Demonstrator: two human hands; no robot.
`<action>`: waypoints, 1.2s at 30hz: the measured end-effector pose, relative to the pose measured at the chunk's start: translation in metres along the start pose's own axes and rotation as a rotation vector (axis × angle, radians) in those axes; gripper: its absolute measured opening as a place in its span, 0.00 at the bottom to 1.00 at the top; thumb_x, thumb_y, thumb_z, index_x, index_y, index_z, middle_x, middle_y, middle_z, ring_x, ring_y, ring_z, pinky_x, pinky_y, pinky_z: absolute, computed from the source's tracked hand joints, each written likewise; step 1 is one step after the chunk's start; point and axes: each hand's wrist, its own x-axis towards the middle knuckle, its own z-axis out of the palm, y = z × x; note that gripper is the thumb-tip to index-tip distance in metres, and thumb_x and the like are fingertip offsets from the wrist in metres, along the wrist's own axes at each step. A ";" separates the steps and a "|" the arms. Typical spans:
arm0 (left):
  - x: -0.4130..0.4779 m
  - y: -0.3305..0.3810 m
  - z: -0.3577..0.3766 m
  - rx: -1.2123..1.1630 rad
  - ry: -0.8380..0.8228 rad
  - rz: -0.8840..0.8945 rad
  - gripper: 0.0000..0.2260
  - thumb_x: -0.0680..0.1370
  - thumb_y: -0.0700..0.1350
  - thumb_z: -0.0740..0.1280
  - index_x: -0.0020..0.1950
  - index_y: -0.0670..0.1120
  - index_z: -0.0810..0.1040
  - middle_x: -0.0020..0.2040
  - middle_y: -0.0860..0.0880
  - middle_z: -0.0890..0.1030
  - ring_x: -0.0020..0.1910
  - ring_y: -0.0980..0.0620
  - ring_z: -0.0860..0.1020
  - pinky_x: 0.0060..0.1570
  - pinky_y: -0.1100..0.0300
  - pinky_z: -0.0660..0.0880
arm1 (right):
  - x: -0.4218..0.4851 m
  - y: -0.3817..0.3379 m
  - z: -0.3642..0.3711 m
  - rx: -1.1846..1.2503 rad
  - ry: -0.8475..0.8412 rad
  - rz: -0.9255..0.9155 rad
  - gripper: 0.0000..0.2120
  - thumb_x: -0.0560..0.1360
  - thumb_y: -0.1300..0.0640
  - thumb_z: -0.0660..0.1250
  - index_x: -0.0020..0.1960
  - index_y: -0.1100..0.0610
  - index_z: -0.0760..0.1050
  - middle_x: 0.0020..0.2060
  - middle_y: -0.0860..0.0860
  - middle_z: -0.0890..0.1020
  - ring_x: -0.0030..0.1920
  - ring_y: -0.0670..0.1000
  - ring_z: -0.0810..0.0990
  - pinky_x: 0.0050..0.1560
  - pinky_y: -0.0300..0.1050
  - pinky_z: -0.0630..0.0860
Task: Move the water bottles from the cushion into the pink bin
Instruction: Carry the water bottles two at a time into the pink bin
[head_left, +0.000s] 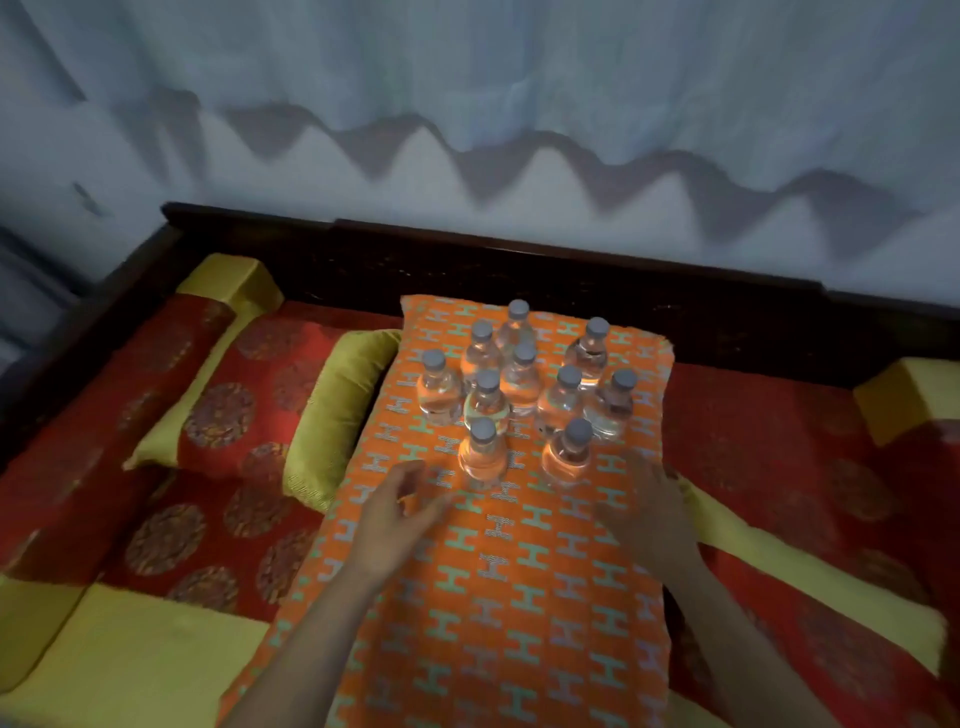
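Note:
Several small clear water bottles with grey caps stand upright in a cluster on the far half of an orange patterned cushion (498, 597). The two nearest are a left bottle (483, 454) and a right bottle (569, 452). My left hand (400, 512) hovers just left of and below the near left bottle, fingers curled and apart, holding nothing. Just below and right of the near right bottle is my right hand (647, 512), spread flat over the cushion and empty. No pink bin is in view.
The cushion lies on a red and yellow bench seat (779, 457) with a dark wooden backrest (519, 260). A red and gold pillow (208, 395) and a yellow-green bolster (337, 405) lie to the left. White curtains (467, 104) hang behind.

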 end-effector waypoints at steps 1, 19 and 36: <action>0.011 -0.004 0.005 -0.025 -0.014 -0.019 0.24 0.69 0.44 0.76 0.63 0.46 0.74 0.54 0.52 0.78 0.55 0.51 0.77 0.53 0.64 0.73 | 0.005 0.000 0.003 0.004 0.008 0.026 0.36 0.68 0.53 0.76 0.72 0.53 0.65 0.66 0.56 0.72 0.66 0.59 0.69 0.60 0.48 0.65; 0.106 -0.051 0.067 -0.070 -0.271 0.061 0.39 0.59 0.48 0.82 0.66 0.50 0.69 0.59 0.52 0.78 0.57 0.51 0.78 0.57 0.48 0.76 | 0.048 -0.014 0.070 0.352 0.154 0.066 0.33 0.65 0.56 0.77 0.59 0.34 0.65 0.54 0.36 0.76 0.53 0.36 0.77 0.46 0.25 0.69; 0.094 -0.041 0.026 -0.149 -0.344 -0.019 0.21 0.65 0.44 0.79 0.50 0.55 0.72 0.46 0.53 0.82 0.43 0.55 0.82 0.39 0.61 0.79 | 0.025 -0.026 0.059 0.689 0.347 0.170 0.27 0.64 0.53 0.80 0.59 0.47 0.72 0.50 0.42 0.82 0.49 0.44 0.82 0.45 0.37 0.79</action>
